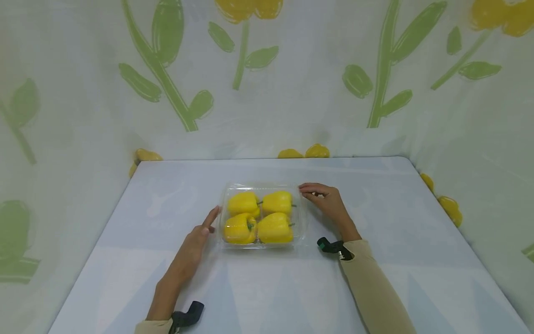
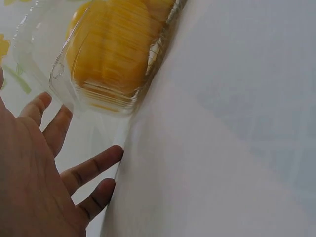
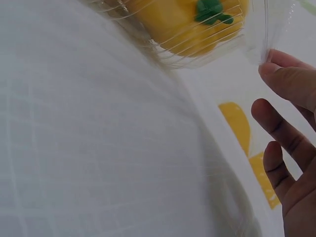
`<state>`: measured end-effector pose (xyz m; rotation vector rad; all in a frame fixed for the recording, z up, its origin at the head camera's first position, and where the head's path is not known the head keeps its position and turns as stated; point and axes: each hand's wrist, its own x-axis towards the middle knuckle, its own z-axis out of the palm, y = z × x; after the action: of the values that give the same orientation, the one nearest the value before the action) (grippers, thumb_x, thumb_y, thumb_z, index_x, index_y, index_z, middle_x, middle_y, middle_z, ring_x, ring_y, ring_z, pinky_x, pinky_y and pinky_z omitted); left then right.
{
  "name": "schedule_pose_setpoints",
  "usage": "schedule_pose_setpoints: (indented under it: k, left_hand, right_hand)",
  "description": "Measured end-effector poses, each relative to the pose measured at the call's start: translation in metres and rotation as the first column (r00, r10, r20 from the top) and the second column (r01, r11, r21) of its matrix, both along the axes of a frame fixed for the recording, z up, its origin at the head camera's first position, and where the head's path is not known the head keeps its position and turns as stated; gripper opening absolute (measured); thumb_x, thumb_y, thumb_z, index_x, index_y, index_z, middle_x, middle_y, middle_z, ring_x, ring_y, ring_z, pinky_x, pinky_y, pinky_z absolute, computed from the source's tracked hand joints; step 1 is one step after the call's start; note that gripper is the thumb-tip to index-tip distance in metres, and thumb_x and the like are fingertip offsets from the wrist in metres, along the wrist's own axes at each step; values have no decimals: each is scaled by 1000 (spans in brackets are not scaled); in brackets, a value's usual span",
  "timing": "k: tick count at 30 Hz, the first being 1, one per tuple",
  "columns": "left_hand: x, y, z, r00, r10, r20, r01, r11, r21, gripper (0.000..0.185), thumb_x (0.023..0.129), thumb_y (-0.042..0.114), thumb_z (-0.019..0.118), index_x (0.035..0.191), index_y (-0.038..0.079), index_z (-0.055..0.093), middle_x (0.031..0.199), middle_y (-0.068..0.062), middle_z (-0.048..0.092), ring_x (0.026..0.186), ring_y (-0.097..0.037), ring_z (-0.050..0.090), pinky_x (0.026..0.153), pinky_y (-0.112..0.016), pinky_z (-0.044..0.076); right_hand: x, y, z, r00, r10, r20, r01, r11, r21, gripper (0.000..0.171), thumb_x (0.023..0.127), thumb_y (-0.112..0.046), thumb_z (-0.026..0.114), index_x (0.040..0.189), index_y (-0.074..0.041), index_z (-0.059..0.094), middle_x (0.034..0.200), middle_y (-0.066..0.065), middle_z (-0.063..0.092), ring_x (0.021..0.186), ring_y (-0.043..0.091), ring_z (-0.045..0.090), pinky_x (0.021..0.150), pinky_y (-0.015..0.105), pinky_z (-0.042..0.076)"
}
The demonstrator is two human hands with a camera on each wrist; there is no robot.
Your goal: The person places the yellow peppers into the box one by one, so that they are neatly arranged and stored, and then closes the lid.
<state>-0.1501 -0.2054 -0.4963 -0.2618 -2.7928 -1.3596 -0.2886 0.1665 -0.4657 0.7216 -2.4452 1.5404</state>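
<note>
A clear plastic clamshell container (image 1: 259,248) lies on the table with several yellow bell peppers (image 1: 275,228) inside, seen through the plastic. The right hand (image 1: 327,202) pinches the container's rim at its far right corner between thumb and index finger; the right wrist view shows this pinch close up, the other fingers loosely bent. At the left side, the left hand (image 1: 193,246) reaches toward the rim with its index finger extended. In the left wrist view its fingers are spread, and two fingertips lie at the container's edge. Whether they press on it is hard to tell.
The white table (image 1: 267,292) has a faint pale-blue pattern. Behind it and at both sides hangs a light cloth (image 1: 300,102) printed with green stems and yellow flowers. A small black wrist camera (image 1: 188,314) sits at the left wrist, another (image 1: 329,246) at the right.
</note>
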Motion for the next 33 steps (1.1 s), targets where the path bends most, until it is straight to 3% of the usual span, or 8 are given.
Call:
schedule_pose_setpoints:
  k: [4, 8, 12, 16, 20, 28, 33]
  left_hand:
    - [-1, -2, -1, 999, 19, -36, -21, 998, -55, 51, 108, 41, 33, 157, 46, 21, 142, -9, 52, 119, -32, 51, 95, -69, 40]
    - [0, -3, -2, 998, 44, -46, -50, 991, -122, 58, 105, 44, 44, 158, 46, 21, 132, -12, 57, 116, -32, 53, 91, -65, 45]
    - [1, -1, -2, 998, 52, -25, -55, 992, -118, 57, 106, 44, 43, 158, 46, 20, 130, -13, 57, 117, -32, 52, 92, -65, 45]
    - [2, 1, -1, 999, 46, -21, -48, 993, -108, 57, 106, 43, 42, 158, 44, 20, 129, -13, 57, 116, -31, 51, 92, -64, 44]
    - [2, 3, -1, 999, 37, -37, -41, 993, -111, 57, 106, 41, 43, 159, 43, 20, 133, -11, 56, 117, -30, 52, 93, -64, 44]
    - [-1, 1, -2, 998, 13, -69, -21, 992, -126, 58, 106, 39, 43, 160, 40, 19, 140, -9, 53, 118, -31, 52, 95, -65, 43]
    - [-3, 1, -5, 997, 9, -70, -18, 992, -128, 59, 106, 40, 43, 160, 40, 19, 143, -9, 51, 119, -32, 51, 95, -66, 43]
  right_hand:
    - [-1, -3, -1, 1000, 16, -10, -16, 1000, 9, 15, 91, 2, 70, 105, 2, 76, 116, 16, 71, 106, 19, 65, 75, 26, 49]
    - [-3, -4, -8, 998, 58, -4, -58, 997, -60, 16, 91, 5, 68, 106, 3, 75, 117, 18, 70, 109, 20, 64, 78, 26, 50]
    - [-8, -1, -26, 991, 82, 106, -62, 983, -173, 25, 96, 0, 64, 120, 0, 71, 120, 14, 69, 106, 22, 64, 87, 24, 52]
    - [-11, -1, -42, 955, 50, 292, 27, 967, -253, 36, 100, -22, 64, 134, -8, 63, 123, 9, 66, 103, 23, 64, 86, 25, 53]
    - [-7, -3, -46, 912, 1, 409, 115, 959, -258, 47, 97, -42, 66, 130, -9, 63, 123, 10, 63, 103, 22, 62, 84, 27, 55]
    - [5, -8, -41, 865, -86, 495, 225, 947, -228, 48, 97, -46, 63, 114, -2, 67, 105, 13, 65, 91, 20, 60, 79, 24, 55]
    - [13, -8, -41, 853, -122, 507, 243, 953, -181, 47, 96, -49, 63, 111, -4, 68, 104, 12, 66, 91, 23, 60, 79, 25, 55]
